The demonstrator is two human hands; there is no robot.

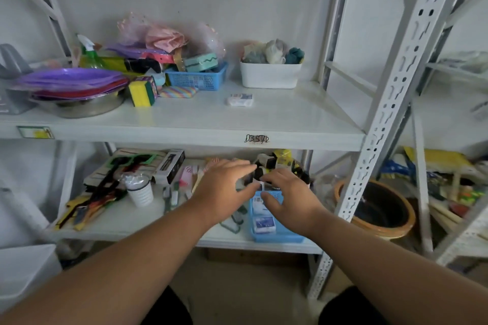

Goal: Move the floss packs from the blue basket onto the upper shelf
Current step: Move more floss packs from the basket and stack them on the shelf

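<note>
A light blue basket point(280, 237) sits at the front right of the lower shelf with white-and-blue floss packs point(264, 224) lying in it. One floss pack point(240, 100) lies on the upper shelf point(290, 124), in front of the white bin. My left hand point(224, 190) and my right hand point(287, 195) both reach over the back of the basket, fingers curled around small dark and white packs there. Whether either hand has a firm hold is unclear, since the fingers hide the contact.
The upper shelf holds a white bin point(269, 75) of cloths, a second blue basket point(196, 78), sponges point(142, 91) and purple plates on a metal bowl point(74, 87). The lower shelf has a ribbed cup point(140, 190) and boxes. A perforated steel post point(396, 103) stands to the right.
</note>
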